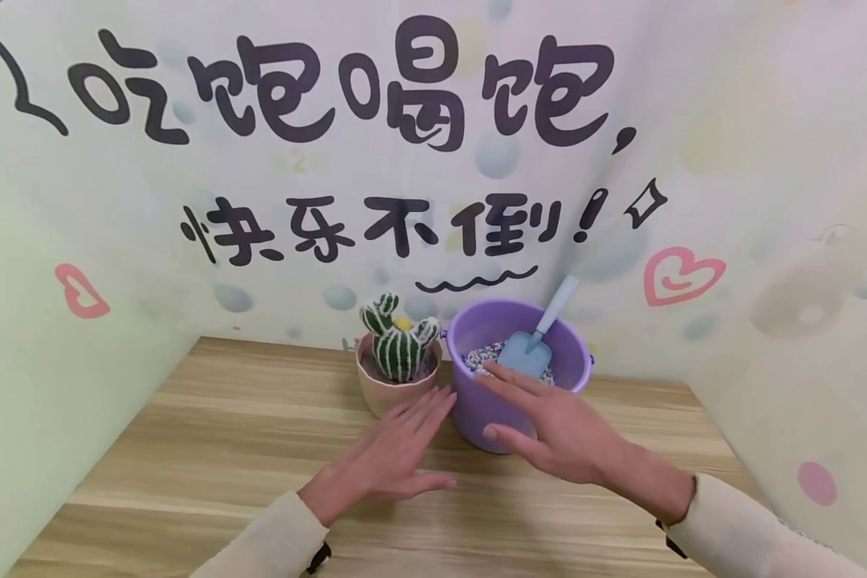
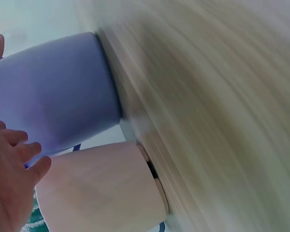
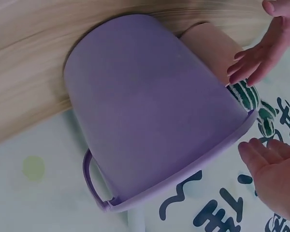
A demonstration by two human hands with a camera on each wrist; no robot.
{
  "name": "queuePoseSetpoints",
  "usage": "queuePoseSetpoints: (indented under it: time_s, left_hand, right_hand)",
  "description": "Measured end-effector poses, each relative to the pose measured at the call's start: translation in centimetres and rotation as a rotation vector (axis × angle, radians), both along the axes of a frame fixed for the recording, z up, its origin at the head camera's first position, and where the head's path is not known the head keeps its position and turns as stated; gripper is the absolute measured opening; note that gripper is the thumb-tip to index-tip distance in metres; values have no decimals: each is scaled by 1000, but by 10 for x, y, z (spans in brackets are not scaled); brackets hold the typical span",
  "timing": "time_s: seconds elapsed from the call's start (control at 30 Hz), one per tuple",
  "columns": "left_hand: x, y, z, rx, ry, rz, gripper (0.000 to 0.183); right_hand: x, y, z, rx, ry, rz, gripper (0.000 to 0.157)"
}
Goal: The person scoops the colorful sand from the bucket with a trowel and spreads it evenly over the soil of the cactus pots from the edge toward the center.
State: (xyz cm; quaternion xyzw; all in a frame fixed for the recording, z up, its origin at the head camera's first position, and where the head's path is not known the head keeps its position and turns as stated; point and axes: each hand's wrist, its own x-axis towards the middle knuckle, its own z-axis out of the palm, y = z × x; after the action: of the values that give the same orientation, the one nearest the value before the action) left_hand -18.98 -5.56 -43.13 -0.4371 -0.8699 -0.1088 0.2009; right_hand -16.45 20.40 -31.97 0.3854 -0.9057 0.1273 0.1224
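Observation:
A purple bucket [image 1: 470, 409] stands on the wooden table, with small multicoloured beads [image 1: 482, 355] inside. A light blue toy shovel [image 1: 526, 353] lies in the beads, its handle leaning over the back rim. Left of the bucket is a pale pink pot [image 1: 381, 393] holding a green knitted cactus [image 1: 397, 353] with a yellow flower. My left hand [image 1: 390, 453] is stretched out in front of the pot, fingertips near the bucket's left side, holding nothing. My right hand [image 1: 559, 425], fingers extended, overlaps the bucket's front rim in the head view and holds nothing.
Behind the table [image 1: 209, 433] hangs a white printed backdrop [image 1: 376, 177] with large black characters, close behind the pot and bucket. Pale walls flank the table at left and right. The bucket's thin purple handle [image 3: 88, 181] hangs at its side.

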Motion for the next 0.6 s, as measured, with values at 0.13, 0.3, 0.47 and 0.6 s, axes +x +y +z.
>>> queuePoseSetpoints:
  time_s: [0.13, 0.3, 0.47, 0.6]
  left_hand:
    - [1, 6, 2, 24, -91, 28, 105]
    - [3, 12, 5, 59, -186, 71, 106]
    - [2, 19, 7, 122, -224, 98, 108]
    - [2, 26, 9, 230, -304, 110, 111]
  right_hand:
    - [-3, -3, 4, -86, -127, -77, 56]
    - [-13, -2, 7, -182, -207, -132, 54]
    - [-27, 1, 10, -274, -318, -213, 56]
    - [-40, 5, 13, -366, -410, -281, 58]
